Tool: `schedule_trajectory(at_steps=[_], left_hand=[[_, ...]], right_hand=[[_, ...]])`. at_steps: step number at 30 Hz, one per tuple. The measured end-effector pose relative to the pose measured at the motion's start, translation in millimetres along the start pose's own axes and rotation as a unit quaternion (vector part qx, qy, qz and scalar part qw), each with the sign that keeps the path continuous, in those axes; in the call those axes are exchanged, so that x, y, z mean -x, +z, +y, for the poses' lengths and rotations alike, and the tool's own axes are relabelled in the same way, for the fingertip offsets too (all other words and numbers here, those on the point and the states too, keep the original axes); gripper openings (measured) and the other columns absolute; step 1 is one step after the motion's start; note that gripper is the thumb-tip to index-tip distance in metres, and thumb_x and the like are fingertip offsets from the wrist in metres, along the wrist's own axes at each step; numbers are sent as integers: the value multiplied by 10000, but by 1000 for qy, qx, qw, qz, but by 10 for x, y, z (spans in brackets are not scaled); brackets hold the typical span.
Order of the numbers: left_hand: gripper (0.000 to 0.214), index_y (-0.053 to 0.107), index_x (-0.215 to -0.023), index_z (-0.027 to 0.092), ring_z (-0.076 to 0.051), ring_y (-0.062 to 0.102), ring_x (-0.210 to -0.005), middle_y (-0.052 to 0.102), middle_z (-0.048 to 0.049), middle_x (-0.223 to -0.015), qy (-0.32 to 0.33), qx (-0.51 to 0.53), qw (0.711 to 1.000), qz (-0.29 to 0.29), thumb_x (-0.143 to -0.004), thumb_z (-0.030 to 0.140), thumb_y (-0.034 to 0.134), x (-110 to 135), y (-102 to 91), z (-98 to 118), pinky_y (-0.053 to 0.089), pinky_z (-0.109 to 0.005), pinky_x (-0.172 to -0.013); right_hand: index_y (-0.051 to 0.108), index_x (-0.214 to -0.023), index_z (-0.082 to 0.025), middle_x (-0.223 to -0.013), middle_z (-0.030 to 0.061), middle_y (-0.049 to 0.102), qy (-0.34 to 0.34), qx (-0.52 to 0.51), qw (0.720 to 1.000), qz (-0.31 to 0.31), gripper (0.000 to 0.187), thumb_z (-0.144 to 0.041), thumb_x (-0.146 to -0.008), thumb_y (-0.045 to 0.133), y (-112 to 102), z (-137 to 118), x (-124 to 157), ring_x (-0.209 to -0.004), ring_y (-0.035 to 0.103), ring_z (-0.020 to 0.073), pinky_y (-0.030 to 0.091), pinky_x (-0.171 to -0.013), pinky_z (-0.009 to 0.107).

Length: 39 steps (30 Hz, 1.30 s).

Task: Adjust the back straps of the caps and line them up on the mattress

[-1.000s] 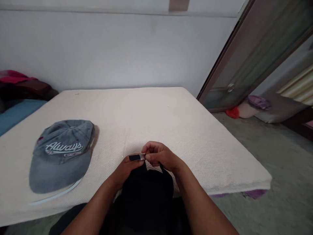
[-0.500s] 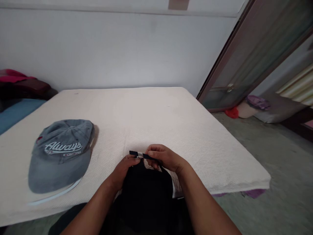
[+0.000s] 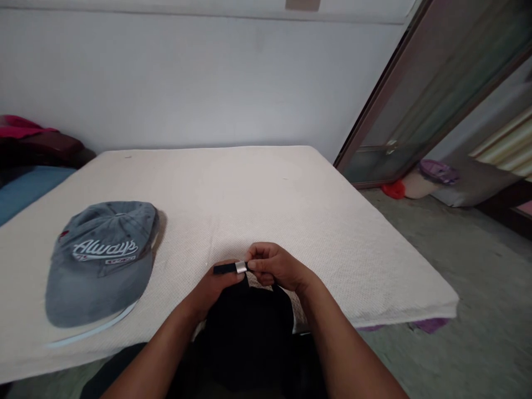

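Observation:
A black cap (image 3: pixel 249 327) lies close to my body, its back opening turned away from me. Its dark strap (image 3: pixel 223 269) passes through a small silver buckle (image 3: pixel 241 267) above that opening. My left hand (image 3: pixel 208 291) is closed on the strap, thumb below the buckle and fingers mostly behind it. At the buckle's right side, my right hand (image 3: pixel 278 266) pinches the strap between thumb and forefinger. To the left rests a grey cap (image 3: pixel 100 257) with white "Always" lettering, brim towards me, touched by neither hand.
Both hands work over the near edge of a bed-like surface with a cream cover (image 3: pixel 249 188). A pale curved strip (image 3: pixel 93 332) lies along the grey cap's brim. Behind stands a white wall (image 3: pixel 208 83); a sliding door (image 3: pixel 399 111) and purple and red items are at right.
The strap's free end has turned level and dropped slightly, and the buckle now faces me more fully. More strap lies over my left fingers. The grey cap stays put.

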State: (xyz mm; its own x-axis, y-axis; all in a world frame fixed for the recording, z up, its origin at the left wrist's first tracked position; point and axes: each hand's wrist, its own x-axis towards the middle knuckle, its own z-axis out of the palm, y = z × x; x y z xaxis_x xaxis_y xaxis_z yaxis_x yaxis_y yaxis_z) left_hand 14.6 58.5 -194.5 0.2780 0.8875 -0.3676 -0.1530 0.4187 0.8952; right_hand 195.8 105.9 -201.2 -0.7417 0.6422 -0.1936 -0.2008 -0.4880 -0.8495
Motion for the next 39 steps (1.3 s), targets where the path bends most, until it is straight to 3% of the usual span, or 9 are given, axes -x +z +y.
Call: schedule_trajectory(at_steps=[4,12,21,31,35,39], left_hand=[[173,700,-808,151,-152,550,-628,665,-24,-719,3,-22,1000,-15,-683,270,693,10,-2,9,387,-243,-605],[183,723,-840,176,-135,564,-616,683,-7,-693,-2,-7,1000,-21,-671,248,714,12,-33,-16,396,-231,-611],[284,724,-870,232,-134,619,-677,720,14,-762,-35,70,997,24,-593,214,784,66,-47,-53,437,-237,-667],[149,720,-813,181,-144,606,-669,714,-13,-747,-14,21,1000,1,-677,239,705,97,-26,-41,435,-244,-652],[129,723,-810,185,-147,613,-719,724,-16,-787,4,14,1000,-1,-698,233,681,117,-33,-6,440,-242,-694],[133,722,-809,189,-119,589,-643,706,2,-731,8,21,1000,0,-687,238,695,148,-70,-18,422,-216,-618]], right_hand=[[562,-921,-168,-551,-86,441,-12,-9,1000,-4,273,-260,-718,720,25,-19,11,-398,289,20,188,-379,173],[558,-899,-173,-543,-80,444,-20,-18,1000,2,238,-244,-725,703,49,-43,-12,-407,285,26,187,-396,177],[569,-892,-166,-563,-75,470,-22,-13,999,-30,224,-260,-736,701,124,-45,-27,-403,302,22,184,-380,172],[583,-819,-161,-495,-98,418,-9,87,996,29,181,-234,-711,709,246,-70,-58,-383,296,25,219,-341,158],[585,-818,-162,-500,-92,433,-14,75,996,35,176,-248,-722,705,261,-60,-74,-380,303,23,205,-340,156],[580,-823,-165,-519,-85,462,-6,44,999,14,196,-243,-711,722,282,-59,-87,-377,318,22,192,-341,160]])
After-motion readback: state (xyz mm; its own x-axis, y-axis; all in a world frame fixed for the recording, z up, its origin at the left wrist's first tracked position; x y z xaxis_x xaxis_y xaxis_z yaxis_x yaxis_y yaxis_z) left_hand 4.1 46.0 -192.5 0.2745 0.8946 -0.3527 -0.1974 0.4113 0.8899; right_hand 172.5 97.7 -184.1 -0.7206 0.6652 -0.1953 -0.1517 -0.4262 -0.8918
